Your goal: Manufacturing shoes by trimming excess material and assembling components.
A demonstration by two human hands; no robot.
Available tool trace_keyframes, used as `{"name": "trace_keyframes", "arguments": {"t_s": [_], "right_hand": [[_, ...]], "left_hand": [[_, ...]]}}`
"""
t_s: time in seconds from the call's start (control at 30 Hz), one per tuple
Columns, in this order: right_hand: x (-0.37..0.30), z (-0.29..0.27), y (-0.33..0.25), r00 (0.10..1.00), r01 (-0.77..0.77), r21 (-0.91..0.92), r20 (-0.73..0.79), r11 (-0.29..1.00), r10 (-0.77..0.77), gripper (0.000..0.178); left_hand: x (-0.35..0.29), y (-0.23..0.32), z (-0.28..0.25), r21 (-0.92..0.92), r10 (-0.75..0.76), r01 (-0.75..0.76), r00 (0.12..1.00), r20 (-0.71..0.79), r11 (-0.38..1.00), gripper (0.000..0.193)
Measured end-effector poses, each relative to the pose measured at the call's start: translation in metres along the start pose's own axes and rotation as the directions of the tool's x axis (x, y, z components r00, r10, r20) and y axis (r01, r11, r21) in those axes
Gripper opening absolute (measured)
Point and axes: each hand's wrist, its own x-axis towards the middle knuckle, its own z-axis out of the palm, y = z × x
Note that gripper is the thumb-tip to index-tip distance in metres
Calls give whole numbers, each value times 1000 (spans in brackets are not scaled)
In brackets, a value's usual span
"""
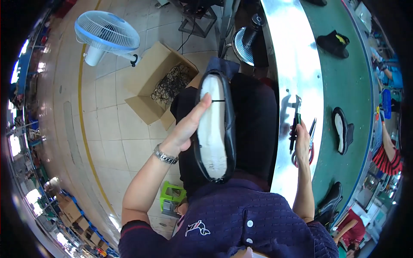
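My left hand (189, 127) grips a black shoe upper (231, 137) by its side, over my lap. Its pale underside (213, 129) faces up, with a thin black band across it, and my thumb presses on that surface. On the metal bench to the right, my right hand (302, 139) has its fingers closed round the handle of pliers (297, 109) with a metal head and dark green grips. Beside that hand lie scissors (310, 157) with red handles, partly hidden by the fingers.
The shiny metal bench (297, 51) borders a green conveyor belt (340, 90) carrying several black shoes, one a light-soled shoe (341, 131). To the left stand an open carton (137, 81) of dark stringy scraps, a fan (107, 32) and a green plastic stool (172, 198). Other people work beyond the belt.
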Motion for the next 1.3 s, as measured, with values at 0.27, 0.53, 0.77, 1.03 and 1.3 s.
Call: {"name": "trace_keyframes", "arguments": {"t_s": [0.27,0.53,0.77,1.03,1.3], "right_hand": [[-44,35,-129,779,-54,169,623,984,-64,49],[-26,81,-191,582,-153,-4,808,988,93,68],[-26,98,-209,639,-78,-101,758,992,127,66],[-28,98,-196,713,315,-311,701,897,-8,64],[-28,95,-200,731,370,-320,680,872,-61,63]], "left_hand": [[15,6,17,588,741,-501,611,-280,635,40],[22,1,18,880,918,-363,357,-173,307,23],[26,-3,12,926,962,-358,271,-19,119,34],[28,-2,9,891,961,-430,274,-22,143,35],[25,1,5,887,951,-457,297,83,65,48]]}}
